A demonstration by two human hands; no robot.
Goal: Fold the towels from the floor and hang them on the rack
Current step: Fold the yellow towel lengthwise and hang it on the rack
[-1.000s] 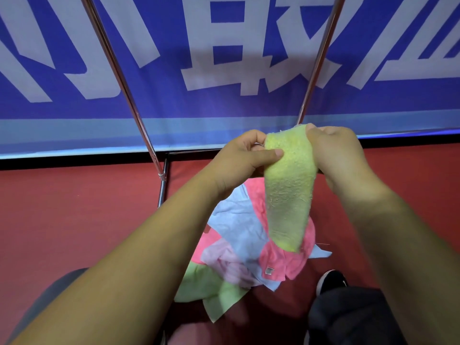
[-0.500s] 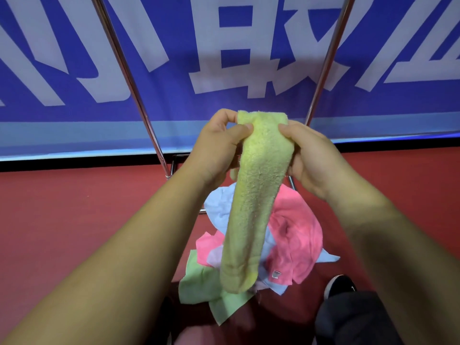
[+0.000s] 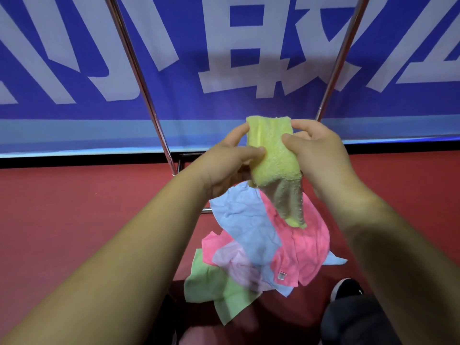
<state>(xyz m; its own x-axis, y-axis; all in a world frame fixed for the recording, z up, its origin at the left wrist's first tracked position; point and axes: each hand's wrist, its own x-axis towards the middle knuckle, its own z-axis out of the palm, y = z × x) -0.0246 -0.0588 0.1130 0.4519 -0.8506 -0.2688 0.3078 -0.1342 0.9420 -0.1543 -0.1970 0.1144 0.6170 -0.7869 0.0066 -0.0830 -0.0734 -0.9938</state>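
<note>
A yellow-green towel (image 3: pixel 271 155) is doubled over in mid-air in front of me. My left hand (image 3: pixel 225 160) pinches its left edge with thumb and fingers, and my right hand (image 3: pixel 317 150) grips its right edge. A short tail of the towel hangs below my hands. Under them a heap lies on the red floor: a light blue towel (image 3: pixel 245 225), a pink towel (image 3: pixel 303 247), a pale lilac towel (image 3: pixel 234 262) and a light green towel (image 3: pixel 214 290). Two slanted metal poles of the rack (image 3: pixel 146 95) rise on either side.
A blue banner with large white characters (image 3: pixel 249 58) closes off the space behind the rack. The rack's low base bar (image 3: pixel 206 210) runs by the heap. My black shoe (image 3: pixel 347 290) and dark trouser leg stand at the lower right on the red floor (image 3: pixel 74 207).
The long hanging strip of yellow-green towel has been folded up, so only a short tail hangs now. Both hands still hold it at about the same height.
</note>
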